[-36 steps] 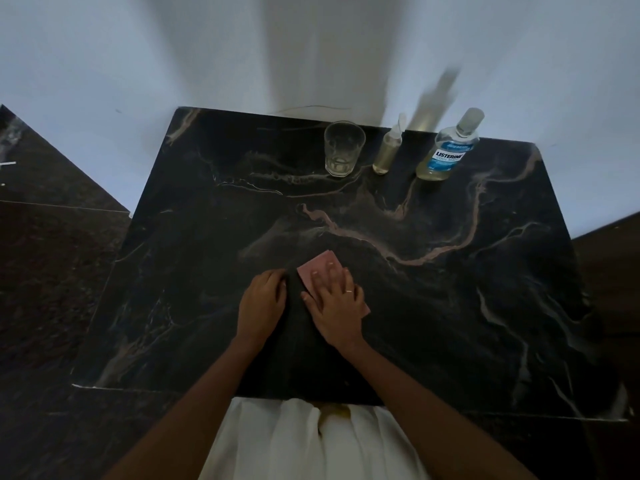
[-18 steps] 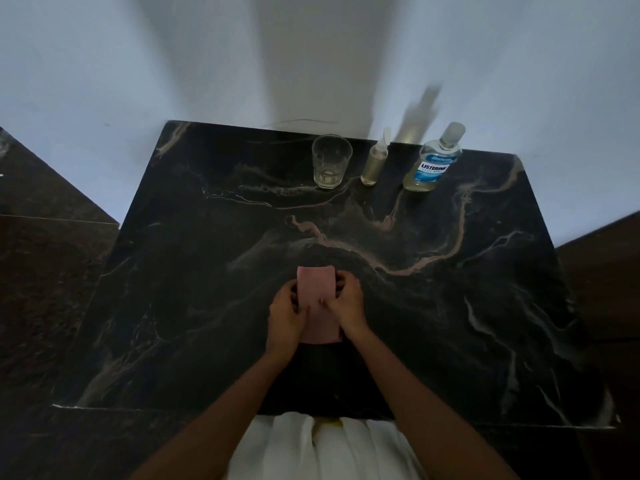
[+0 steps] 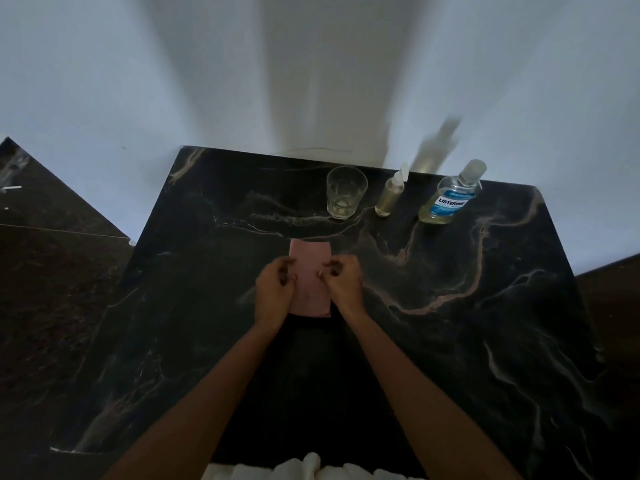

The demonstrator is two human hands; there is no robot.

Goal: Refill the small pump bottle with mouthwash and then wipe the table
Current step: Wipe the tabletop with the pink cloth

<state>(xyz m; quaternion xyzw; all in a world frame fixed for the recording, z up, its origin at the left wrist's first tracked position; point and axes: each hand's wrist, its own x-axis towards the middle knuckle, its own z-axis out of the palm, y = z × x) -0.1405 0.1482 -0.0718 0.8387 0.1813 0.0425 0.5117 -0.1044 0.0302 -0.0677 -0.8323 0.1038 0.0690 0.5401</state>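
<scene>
A folded pink cloth (image 3: 309,258) lies flat on the black marble table (image 3: 450,323), a little left of centre. My left hand (image 3: 273,292) pinches its left edge with curled fingers. My right hand (image 3: 343,283) pinches its right edge the same way. Along the table's far edge stand the small pump bottle (image 3: 389,195), holding yellowish liquid, and to its right the Listerine mouthwash bottle (image 3: 450,197) with its clear cap on.
An empty clear drinking glass (image 3: 345,192) stands left of the pump bottle at the far edge. A white wall rises right behind the table. Dark floor lies to the left and right. White fabric shows at the table's near edge.
The cloth turned from slanted to lengthwise and sits farther from me. My right hand lifted off its top, and both hands now hold its side edges.
</scene>
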